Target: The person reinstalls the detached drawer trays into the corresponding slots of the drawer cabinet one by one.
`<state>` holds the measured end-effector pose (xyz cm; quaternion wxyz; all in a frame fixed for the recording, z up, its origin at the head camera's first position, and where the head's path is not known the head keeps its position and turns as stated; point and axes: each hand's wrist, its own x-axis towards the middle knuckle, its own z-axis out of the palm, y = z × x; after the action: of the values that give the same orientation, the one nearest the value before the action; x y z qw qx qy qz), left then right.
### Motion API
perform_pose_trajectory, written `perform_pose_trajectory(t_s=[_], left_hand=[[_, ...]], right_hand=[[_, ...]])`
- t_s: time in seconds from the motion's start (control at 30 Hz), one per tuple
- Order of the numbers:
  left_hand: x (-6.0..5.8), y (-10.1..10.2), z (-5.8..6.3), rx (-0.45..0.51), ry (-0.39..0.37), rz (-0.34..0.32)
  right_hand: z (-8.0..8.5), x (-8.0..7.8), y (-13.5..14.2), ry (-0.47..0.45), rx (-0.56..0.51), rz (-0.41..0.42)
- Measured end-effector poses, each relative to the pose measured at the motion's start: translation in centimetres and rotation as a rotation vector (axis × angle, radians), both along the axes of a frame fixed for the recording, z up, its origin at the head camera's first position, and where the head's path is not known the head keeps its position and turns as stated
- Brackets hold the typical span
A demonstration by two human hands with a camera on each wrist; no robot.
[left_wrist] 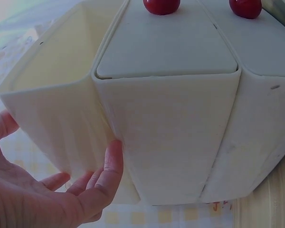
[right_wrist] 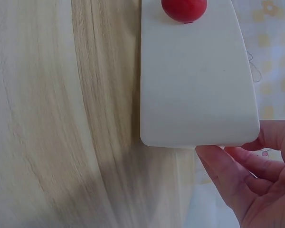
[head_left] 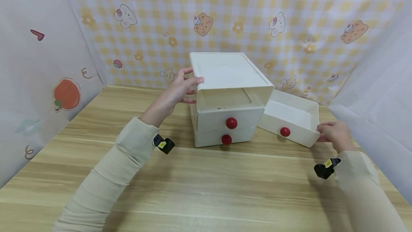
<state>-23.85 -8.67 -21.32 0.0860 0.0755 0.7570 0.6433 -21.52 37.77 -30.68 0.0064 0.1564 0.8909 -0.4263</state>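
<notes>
A cream cabinet of stacked drawer units (head_left: 230,69) stands on the table; its top slot (head_left: 222,98) has no drawer in it. Below are two closed drawers with red knobs (head_left: 231,122). At the cabinet's upper left side, my left hand (head_left: 181,87) holds the top unit, thumb on its top edge and fingers against the side wall (left_wrist: 52,126). To the right, a pulled-out drawer (head_left: 291,115) with a red knob (head_left: 285,131) rests on the table. My right hand (head_left: 334,133) grips this drawer's right end, with fingertips partly hidden behind its upper edge in the right wrist view.
The wood-grain table (head_left: 206,185) spreads in front of the cabinet. Behind it hangs a yellow checked cloth (head_left: 225,13) with cartoon prints. Pale cloth walls (head_left: 42,63) close off the left and right sides.
</notes>
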Motion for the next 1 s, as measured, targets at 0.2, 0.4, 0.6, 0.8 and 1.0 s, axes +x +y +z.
perform_pose_trajectory(t_s=[0.2,0.4,0.6,0.8,1.0], left_hand=[[0.0,-0.1,0.0,-0.003,0.0,0.005],[0.0,-0.1,0.0,-0.009,0.008,0.011],[0.0,-0.1,0.0,-0.008,0.012,-0.001],[0.2,0.1,0.1,-0.019,0.018,0.004],[0.2,0.1,0.1,-0.026,0.019,0.004]], right_hand=[[0.6,0.5,0.4,0.007,0.025,0.02],[1.2,1.6,0.9,0.051,0.097,0.032],[2.3,3.5,1.9,0.116,0.145,0.066],[3.3,6.0,2.2,0.149,0.233,0.083],[4.1,9.0,2.3,0.161,0.253,0.071]])
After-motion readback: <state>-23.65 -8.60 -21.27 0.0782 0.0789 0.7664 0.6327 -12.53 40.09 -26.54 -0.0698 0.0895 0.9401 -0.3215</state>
